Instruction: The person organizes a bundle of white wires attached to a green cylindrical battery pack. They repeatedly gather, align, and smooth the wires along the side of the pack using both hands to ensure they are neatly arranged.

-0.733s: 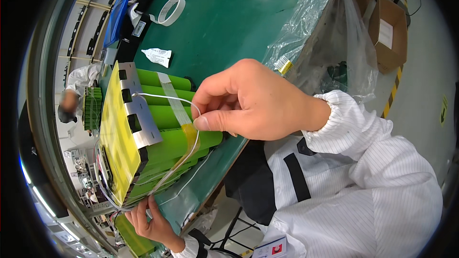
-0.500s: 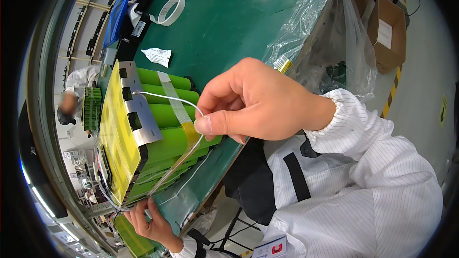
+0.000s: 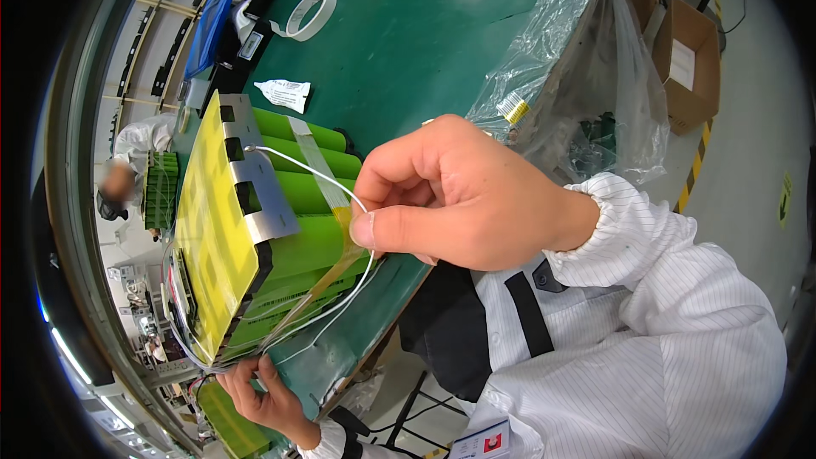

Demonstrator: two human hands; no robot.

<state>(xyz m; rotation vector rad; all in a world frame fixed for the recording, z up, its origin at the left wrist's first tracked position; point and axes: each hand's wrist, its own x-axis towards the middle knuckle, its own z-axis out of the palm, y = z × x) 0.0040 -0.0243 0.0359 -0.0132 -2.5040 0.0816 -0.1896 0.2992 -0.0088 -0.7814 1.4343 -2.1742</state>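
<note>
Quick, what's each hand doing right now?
Right hand: closed, pinching the white wire.
Left hand: partly curled by the green battery pack; grip can't be told.

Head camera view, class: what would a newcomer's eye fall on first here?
Probably the block of bright green cylinders, left of centre, with its yellow side face turned left. Next, the person's right hand near the middle, its fingers pinching a thin white wire. A roll of white tape also stands out on the green table, toward the upper left.
</note>
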